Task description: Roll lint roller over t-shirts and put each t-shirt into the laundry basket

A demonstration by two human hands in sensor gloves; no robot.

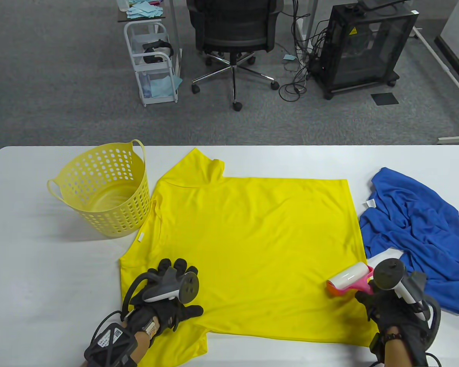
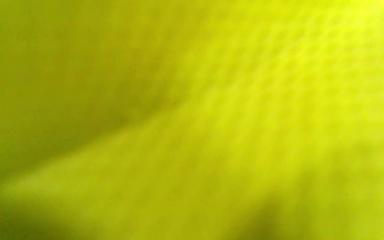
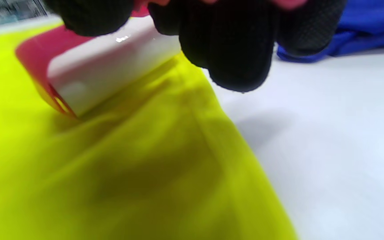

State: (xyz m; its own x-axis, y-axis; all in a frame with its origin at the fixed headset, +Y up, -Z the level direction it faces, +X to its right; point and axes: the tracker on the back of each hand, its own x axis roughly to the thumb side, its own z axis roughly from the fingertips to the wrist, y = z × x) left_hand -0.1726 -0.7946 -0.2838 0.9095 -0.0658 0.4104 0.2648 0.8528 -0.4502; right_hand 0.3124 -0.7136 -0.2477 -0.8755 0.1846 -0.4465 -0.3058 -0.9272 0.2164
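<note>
A yellow t-shirt [image 1: 252, 244] lies spread flat across the middle of the white table [image 1: 30, 267]. My left hand [image 1: 172, 290] rests flat on its near left part with straight fingers; the left wrist view shows only blurred yellow t-shirt cloth [image 2: 192, 120]. My right hand [image 1: 386, 306] grips the pink handle of a lint roller [image 1: 348, 281], whose white roll [image 3: 108, 76] sits on the shirt's near right edge [image 3: 145, 160]. A crumpled blue t-shirt [image 1: 417, 233] lies at the right. A yellow perforated laundry basket [image 1: 103, 187] stands empty at the left.
Beyond the table's far edge stand an office chair [image 1: 233, 34], a white trolley [image 1: 153, 61] and a black cabinet [image 1: 363, 46] on grey carpet. Bare table [image 3: 328, 133] shows to the right of the shirt's edge.
</note>
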